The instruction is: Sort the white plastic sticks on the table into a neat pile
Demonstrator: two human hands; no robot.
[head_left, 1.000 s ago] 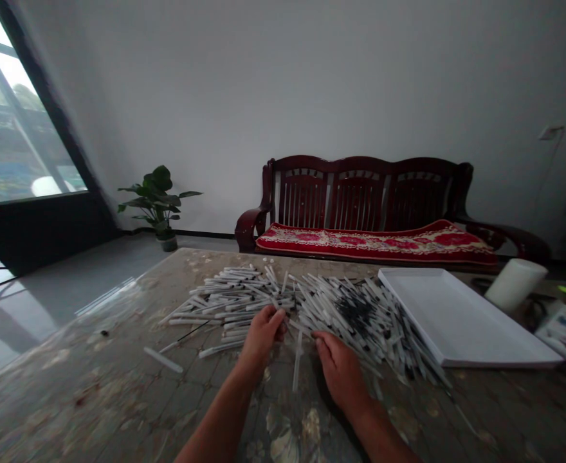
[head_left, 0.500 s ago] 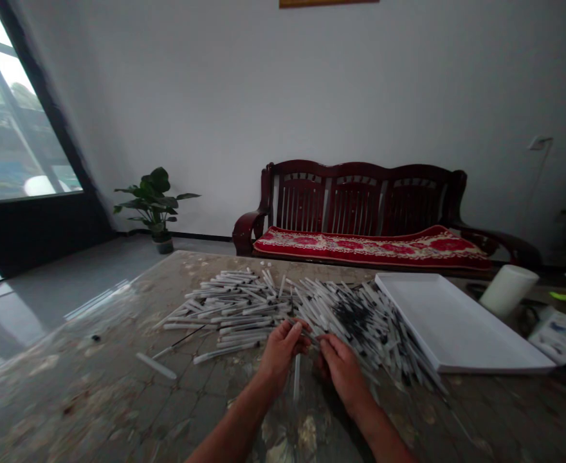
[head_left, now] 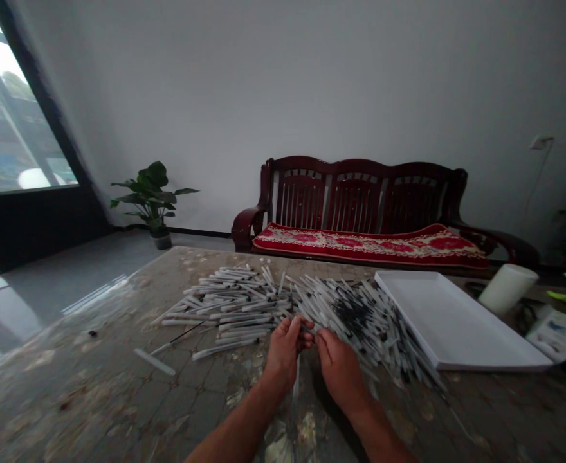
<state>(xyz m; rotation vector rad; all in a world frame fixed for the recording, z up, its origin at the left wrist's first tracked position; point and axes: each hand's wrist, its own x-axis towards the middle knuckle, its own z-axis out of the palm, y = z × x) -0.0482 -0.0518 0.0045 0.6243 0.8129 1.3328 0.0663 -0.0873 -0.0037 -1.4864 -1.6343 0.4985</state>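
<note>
Over the near side of the table, my left hand point(head_left: 284, 347) and my right hand point(head_left: 339, 366) are close together, fingers closed. Between their fingertips is a slim pen point(head_left: 309, 330), mostly covered by the fingers, so its ends are hard to make out. Beyond my left hand lies a heap of whitish pens point(head_left: 237, 305) with dark tips. A second heap of pens point(head_left: 360, 318), with many black ends bunched in its middle, spreads past my right hand. A loose whitish tube point(head_left: 154, 361) and a thin dark refill point(head_left: 181, 336) lie apart on the left.
A shallow white tray point(head_left: 476, 331) stands right of the heaps, with a white roll point(head_left: 508, 288) and a small box point(head_left: 557, 334) beyond it. Behind the patterned table point(head_left: 119, 392) are a wooden bench point(head_left: 355, 199) and a potted plant point(head_left: 154, 202).
My right fingertips have moved slightly closer to my left ones, and less of the pen shows between them. The heaps look the same; the view has shifted slightly.
</note>
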